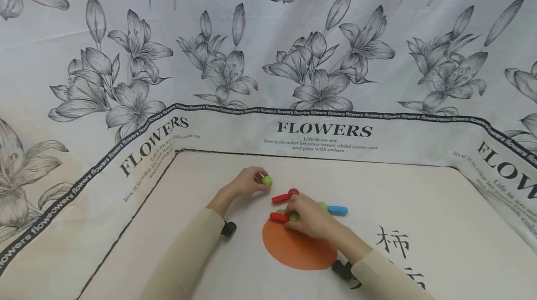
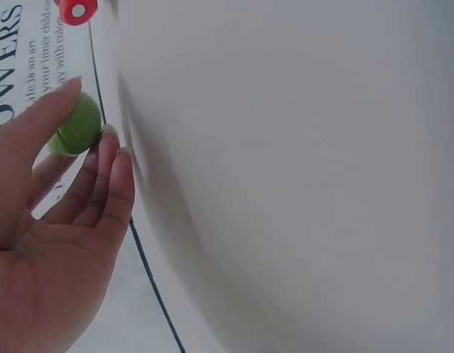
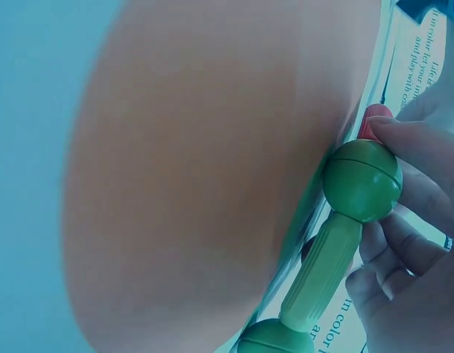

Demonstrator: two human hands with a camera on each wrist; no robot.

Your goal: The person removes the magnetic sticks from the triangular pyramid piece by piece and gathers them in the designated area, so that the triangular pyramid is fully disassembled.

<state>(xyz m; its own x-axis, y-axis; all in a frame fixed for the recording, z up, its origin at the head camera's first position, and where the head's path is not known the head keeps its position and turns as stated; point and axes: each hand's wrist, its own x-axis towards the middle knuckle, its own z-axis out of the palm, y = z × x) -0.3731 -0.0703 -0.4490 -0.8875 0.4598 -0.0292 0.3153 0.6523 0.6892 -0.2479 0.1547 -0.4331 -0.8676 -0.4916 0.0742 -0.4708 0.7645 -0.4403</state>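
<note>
My left hand (image 1: 251, 181) pinches a light green ball (image 1: 267, 181) between thumb and fingers. The left wrist view shows the same ball (image 2: 80, 126) with a seam round it, the other fingers extended beneath. Over the orange circle's top edge, my right hand (image 1: 309, 216) grips a green ball (image 3: 363, 180) with thumb and fingers. A ribbed green rod (image 3: 322, 272) joins that ball to a second green ball (image 3: 277, 340). A red rod (image 1: 278, 217) lies at my right fingertips. Just beyond are another red rod (image 1: 280, 198) and a dark red ball (image 1: 293, 191).
To the right of my right hand, a blue rod (image 1: 337, 210) meets a green ball (image 1: 322, 205). The orange circle (image 1: 298, 251) and black characters (image 1: 393, 241) are printed on the pale table cover. Flower-printed cloth (image 1: 319, 71) stands round the back and sides.
</note>
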